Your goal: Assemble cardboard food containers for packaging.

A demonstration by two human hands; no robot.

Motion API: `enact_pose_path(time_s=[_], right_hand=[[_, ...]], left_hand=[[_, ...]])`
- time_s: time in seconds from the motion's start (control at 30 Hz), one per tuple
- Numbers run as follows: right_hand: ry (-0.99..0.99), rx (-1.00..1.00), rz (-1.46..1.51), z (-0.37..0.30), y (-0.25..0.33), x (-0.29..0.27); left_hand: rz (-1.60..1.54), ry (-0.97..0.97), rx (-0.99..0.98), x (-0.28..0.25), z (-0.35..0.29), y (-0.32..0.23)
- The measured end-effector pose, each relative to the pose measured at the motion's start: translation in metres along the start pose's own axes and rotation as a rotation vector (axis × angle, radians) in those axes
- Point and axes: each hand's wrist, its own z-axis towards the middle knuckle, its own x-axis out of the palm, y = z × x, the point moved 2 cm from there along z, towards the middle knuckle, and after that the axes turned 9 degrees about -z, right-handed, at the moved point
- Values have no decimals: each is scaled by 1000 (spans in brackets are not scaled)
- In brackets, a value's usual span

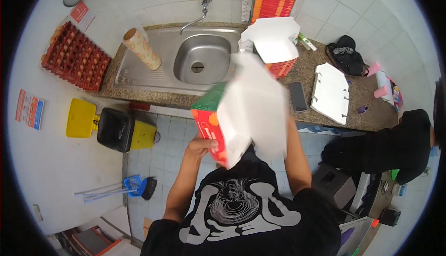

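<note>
In front of my chest is a cardboard food box (211, 128), red and green outside and white inside, with its large white flap blurred by motion. My left hand (202, 145) grips its red side wall, the thumb lying on the outside. My right forearm (298, 158) reaches up to the box's right side, but the hand itself is hidden behind the white flap. Beyond it, on the counter, stand open white boxes (278, 44) with red sides. To the right lie a dark phone (298, 96) and a flat white cardboard box piece (331, 93).
A steel sink (202, 59) and a patterned paper roll (141, 49) are ahead. Egg trays (76, 58) are stacked at the left. A yellow bin (143, 134) stands on the floor. Another person (385, 149) in black is at the right. A black cap (346, 55) lies at the back right.
</note>
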Motion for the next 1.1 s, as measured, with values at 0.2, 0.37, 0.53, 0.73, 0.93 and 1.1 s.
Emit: enact_pose_path(time_s=[0.2, 0.37, 0.53, 0.73, 0.93, 1.1], right_hand=[[-298, -289, -717, -30, 4, -18], [118, -137, -395, -10, 7, 1], [-441, -376, -173, -16, 16, -60], [-234, -647, -340, -51, 1, -15], [-122, -429, -403, -38, 32, -81], [-196, -414, -267, -15, 58, -102]], left_hand=[[402, -50, -41, 11, 10, -9], [-376, 230, 142, 7, 45, 36], [-401, 184, 378, 24, 67, 24], [867, -221, 637, -10, 90, 82], [264, -42, 494, 84, 124, -7], [820, 53, 371, 91, 148, 0]])
